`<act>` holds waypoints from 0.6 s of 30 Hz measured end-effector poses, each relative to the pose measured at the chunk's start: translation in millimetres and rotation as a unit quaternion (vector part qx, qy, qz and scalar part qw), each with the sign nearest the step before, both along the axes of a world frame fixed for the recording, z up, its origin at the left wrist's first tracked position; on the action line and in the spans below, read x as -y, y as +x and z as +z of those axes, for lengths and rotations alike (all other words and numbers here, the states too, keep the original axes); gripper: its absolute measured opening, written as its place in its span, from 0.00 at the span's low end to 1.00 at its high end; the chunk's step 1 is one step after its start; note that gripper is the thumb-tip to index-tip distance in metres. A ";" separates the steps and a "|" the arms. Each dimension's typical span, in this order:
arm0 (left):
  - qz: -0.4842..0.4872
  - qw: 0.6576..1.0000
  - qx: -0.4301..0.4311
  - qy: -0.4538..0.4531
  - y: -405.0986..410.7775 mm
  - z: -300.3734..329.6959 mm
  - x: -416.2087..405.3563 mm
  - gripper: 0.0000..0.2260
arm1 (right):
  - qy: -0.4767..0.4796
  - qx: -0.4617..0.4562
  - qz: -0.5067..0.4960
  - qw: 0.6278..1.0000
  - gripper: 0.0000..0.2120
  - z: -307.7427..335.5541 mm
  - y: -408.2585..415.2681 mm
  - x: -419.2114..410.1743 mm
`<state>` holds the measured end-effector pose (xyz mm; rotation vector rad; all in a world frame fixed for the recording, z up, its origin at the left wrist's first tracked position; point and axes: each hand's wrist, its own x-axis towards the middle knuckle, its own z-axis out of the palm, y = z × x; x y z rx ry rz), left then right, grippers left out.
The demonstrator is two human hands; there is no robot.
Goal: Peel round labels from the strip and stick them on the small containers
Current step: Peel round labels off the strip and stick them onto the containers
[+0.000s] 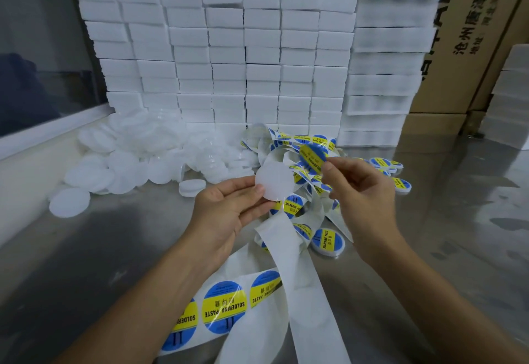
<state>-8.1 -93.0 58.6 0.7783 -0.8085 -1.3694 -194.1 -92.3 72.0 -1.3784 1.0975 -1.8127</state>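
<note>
My left hand (229, 206) holds a small round white container (274, 180) by its edge, its flat face turned up. Just right of it, my right hand (360, 186) pinches a peeled round blue-and-yellow label (312, 154) between thumb and forefinger, a little above the container and apart from it. The white backing strip (289, 252) winds over the steel table; several unpeeled labels (224, 308) sit on it near my left forearm. A labelled container (327, 242) lies below my right wrist, and others (402, 185) lie to the right.
A heap of plain white containers (137, 157) spreads at the left. Stacked white foam blocks (229, 57) form a wall behind, with taller foam stacks (383, 57) and cardboard cartons (469, 34) at the right. Bare steel table (458, 249) lies right of my hands.
</note>
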 end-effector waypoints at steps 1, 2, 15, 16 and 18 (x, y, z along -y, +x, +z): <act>0.003 1.000 0.001 0.002 0.0 -0.5 0.1 0.14 | 0.003 0.014 0.014 1.000 0.03 2.3 -2.3 -0.1; 0.005 1.000 0.003 0.003 0.1 -0.7 0.3 0.15 | 0.012 0.026 0.034 0.999 0.02 3.9 -3.9 -0.6; -0.019 1.000 0.013 0.004 -4.7 2.4 -3.4 0.21 | 0.056 -0.034 0.105 0.992 0.03 0.8 4.7 -7.1; -0.021 1.000 0.016 0.003 -4.6 2.8 -3.8 0.22 | 0.057 -0.037 0.104 0.992 0.03 0.7 5.2 -7.1; -0.021 1.000 0.019 0.002 -4.8 3.0 -4.3 0.23 | 0.059 -0.042 0.104 0.992 0.04 0.6 5.7 -7.1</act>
